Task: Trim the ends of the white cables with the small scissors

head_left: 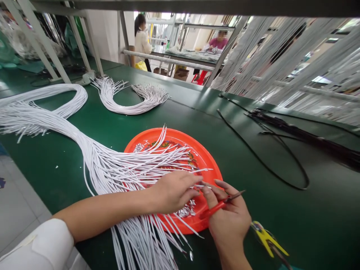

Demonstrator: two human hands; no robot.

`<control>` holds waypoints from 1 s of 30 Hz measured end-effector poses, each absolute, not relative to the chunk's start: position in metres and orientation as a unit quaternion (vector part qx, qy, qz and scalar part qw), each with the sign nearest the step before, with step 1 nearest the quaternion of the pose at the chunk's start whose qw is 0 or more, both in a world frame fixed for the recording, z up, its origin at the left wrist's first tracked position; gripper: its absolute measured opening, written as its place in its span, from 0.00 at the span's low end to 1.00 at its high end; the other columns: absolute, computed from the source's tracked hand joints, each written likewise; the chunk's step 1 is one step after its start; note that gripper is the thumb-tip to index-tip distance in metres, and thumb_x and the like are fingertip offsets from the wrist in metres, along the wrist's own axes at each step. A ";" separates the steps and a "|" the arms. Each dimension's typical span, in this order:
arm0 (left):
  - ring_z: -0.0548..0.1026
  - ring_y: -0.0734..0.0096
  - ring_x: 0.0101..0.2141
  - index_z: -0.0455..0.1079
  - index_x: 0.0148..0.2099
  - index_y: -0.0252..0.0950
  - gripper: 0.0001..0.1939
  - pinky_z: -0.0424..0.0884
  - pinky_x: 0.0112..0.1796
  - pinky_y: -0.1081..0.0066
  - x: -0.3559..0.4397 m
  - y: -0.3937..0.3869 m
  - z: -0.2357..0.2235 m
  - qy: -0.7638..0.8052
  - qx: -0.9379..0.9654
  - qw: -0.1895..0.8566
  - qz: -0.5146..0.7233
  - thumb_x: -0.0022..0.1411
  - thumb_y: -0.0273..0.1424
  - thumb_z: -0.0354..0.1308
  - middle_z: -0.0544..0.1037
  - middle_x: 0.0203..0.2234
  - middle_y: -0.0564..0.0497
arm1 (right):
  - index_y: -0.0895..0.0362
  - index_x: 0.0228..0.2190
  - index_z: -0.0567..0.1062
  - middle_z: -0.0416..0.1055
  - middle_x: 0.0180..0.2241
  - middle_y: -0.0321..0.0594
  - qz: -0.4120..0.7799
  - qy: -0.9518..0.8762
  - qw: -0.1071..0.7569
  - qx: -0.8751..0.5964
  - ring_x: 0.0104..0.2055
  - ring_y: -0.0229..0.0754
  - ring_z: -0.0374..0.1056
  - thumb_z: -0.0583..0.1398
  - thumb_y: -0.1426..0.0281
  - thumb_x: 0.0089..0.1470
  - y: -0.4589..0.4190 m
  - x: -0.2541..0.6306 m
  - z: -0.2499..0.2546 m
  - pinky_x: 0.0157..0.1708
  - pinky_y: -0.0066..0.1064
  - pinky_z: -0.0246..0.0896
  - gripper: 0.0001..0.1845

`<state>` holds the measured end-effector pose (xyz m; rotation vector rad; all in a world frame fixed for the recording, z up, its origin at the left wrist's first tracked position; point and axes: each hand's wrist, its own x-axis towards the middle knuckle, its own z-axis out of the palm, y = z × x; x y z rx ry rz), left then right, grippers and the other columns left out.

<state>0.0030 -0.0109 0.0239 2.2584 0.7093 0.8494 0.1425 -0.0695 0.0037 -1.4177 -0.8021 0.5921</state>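
Nearest, at the lower centre, the right hand [232, 215] grasps a red-handled tool [213, 210], its dark tip pointing right; the left hand [173, 191] reaches in from the lower left, fingertips seemingly pinching one end of the white cables [112, 161] against the right fingers, though the exact contact is too small to tell; that pointed tip, beside bare fingers, could prick if the grip slipped; the cables fan from the left of the frame across the red tray [212, 159] at centre, with ends spilling below the left forearm, so a sleeve or arm could drag and tangle them; silvery scraps [187, 210] on the tray could be swept off by a brushing cable; a yellow-handled tool [267, 238] lies lower right; farther, black cables [309, 135] lie right; a curved white bundle [129, 109] rests upper left; two people are beyond.
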 end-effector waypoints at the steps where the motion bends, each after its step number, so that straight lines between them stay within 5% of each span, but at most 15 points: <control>1: 0.71 0.70 0.42 0.65 0.51 0.33 0.16 0.67 0.45 0.69 0.004 -0.014 0.022 0.268 0.851 0.336 0.302 0.62 0.28 0.45 0.74 0.42 0.45 | 0.58 0.34 0.71 0.74 0.26 0.38 0.250 -0.360 0.646 -0.625 0.29 0.41 0.72 0.67 0.67 0.37 -0.069 0.142 0.005 0.33 0.34 0.68 0.19; 8: 0.63 0.83 0.19 0.59 0.57 0.36 0.25 0.61 0.23 0.80 0.010 -0.015 0.018 0.309 0.730 0.526 0.308 0.56 0.25 0.50 0.70 0.23 0.55 | 0.57 0.33 0.69 0.75 0.28 0.40 0.238 -0.360 0.653 -0.622 0.31 0.41 0.72 0.65 0.67 0.40 -0.068 0.145 0.001 0.33 0.35 0.67 0.16; 16: 0.63 0.81 0.22 0.71 0.44 0.30 0.14 0.60 0.25 0.77 0.010 -0.010 0.028 0.274 0.621 0.687 0.262 0.59 0.29 0.49 0.66 0.20 0.54 | 0.58 0.34 0.69 0.75 0.29 0.41 0.262 -0.341 0.642 -0.634 0.31 0.42 0.72 0.66 0.64 0.39 -0.067 0.144 -0.003 0.34 0.35 0.67 0.19; 20: 0.64 0.80 0.25 0.71 0.31 0.29 0.09 0.62 0.28 0.77 0.011 -0.008 0.029 0.260 0.650 0.662 0.268 0.58 0.29 0.53 0.68 0.22 0.53 | 0.57 0.35 0.68 0.76 0.29 0.41 0.291 -0.324 0.644 -0.629 0.29 0.40 0.72 0.66 0.64 0.40 -0.066 0.146 -0.003 0.34 0.34 0.67 0.19; 25: 0.64 0.81 0.22 0.68 0.31 0.30 0.08 0.62 0.25 0.78 0.012 -0.007 0.027 0.293 0.655 0.643 0.268 0.58 0.29 0.52 0.67 0.20 0.55 | 0.57 0.34 0.69 0.75 0.26 0.38 0.302 -0.283 0.671 -0.615 0.27 0.38 0.71 0.67 0.65 0.37 -0.066 0.148 0.001 0.31 0.29 0.65 0.21; 30: 0.69 0.73 0.31 0.69 0.32 0.32 0.08 0.66 0.36 0.72 0.011 -0.009 0.022 0.301 0.770 0.411 0.384 0.59 0.28 0.50 0.71 0.26 0.50 | 0.57 0.32 0.69 0.74 0.25 0.36 0.288 -0.296 0.686 -0.599 0.26 0.36 0.71 0.67 0.65 0.39 -0.072 0.140 0.009 0.30 0.29 0.65 0.18</control>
